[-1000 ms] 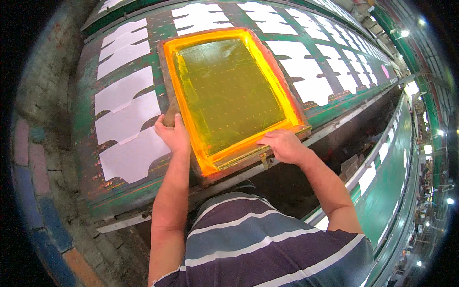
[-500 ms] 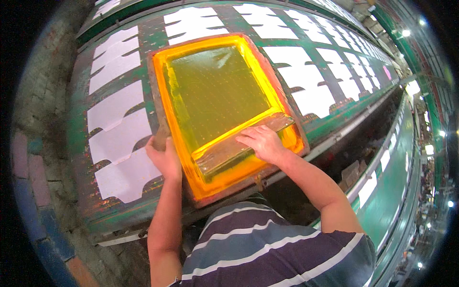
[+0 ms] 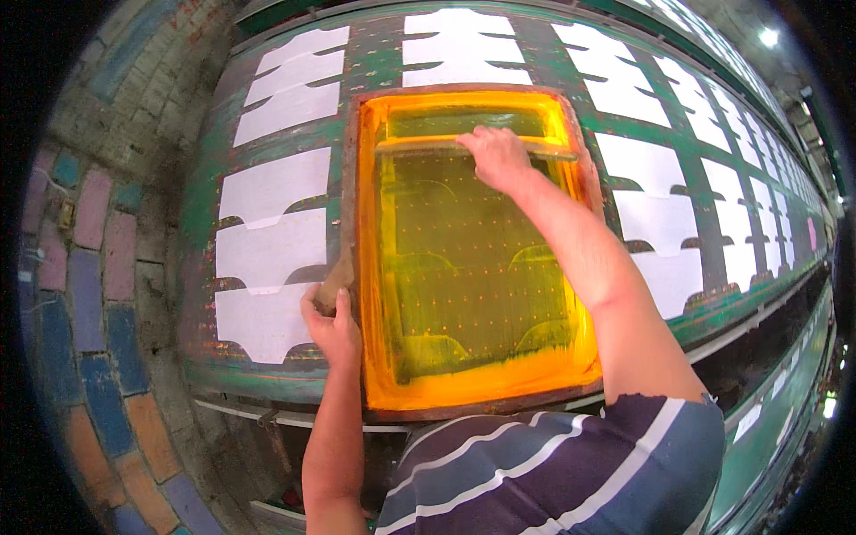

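A screen-printing frame [image 3: 480, 394] with bright orange ink round its inner edges lies on the table over the cut pieces. Through its olive-green mesh [image 3: 464, 267] show rows of small dots and curved outlines of pieces beneath. My right hand [image 3: 501, 159] is closed over a long wooden squeegee [image 3: 419, 146], which lies crosswise near the frame's far end. My left hand [image 3: 335, 332] grips a brown wooden handle [image 3: 337, 283] at the frame's left side, thumb and fingers on either side of it.
White cut pieces [image 3: 272, 236] lie in columns along the green table [image 3: 201, 259], left, right and beyond the frame. A brick floor [image 3: 89, 330] with coloured bricks runs along the left. Another green table [image 3: 785, 392] with white pieces stands at the lower right.
My right hand has pushed the squeegee from the frame's near end to its far end. Curved outlines now show through the mesh. My left hand still grips the handle; the view has shifted.
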Demonstrator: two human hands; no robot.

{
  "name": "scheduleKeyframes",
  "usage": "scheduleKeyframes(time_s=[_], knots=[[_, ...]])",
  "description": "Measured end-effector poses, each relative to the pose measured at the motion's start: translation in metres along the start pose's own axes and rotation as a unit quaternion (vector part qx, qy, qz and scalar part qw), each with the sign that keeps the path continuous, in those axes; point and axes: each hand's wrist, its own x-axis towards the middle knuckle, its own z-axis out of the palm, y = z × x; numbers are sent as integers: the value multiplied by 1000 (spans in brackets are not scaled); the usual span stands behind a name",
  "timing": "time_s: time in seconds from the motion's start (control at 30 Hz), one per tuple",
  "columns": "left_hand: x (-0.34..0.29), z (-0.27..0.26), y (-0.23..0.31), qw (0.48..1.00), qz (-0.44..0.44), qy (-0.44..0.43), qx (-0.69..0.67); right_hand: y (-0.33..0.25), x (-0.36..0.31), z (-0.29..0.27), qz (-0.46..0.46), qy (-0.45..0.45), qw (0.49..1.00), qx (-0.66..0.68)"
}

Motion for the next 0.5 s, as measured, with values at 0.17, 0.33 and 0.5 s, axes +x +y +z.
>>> scheduleKeyframes(time_s=[0.17,0.33,0.5], knots=[[0,0,5,1000,-4,3,5,42,76,3,33,-72,997,22],[2,1,3,996,-2,11,86,67,101,17,40,-22,999,23],[3,2,0,996,4,13,83,87,111,14,14,-89,995,37]])
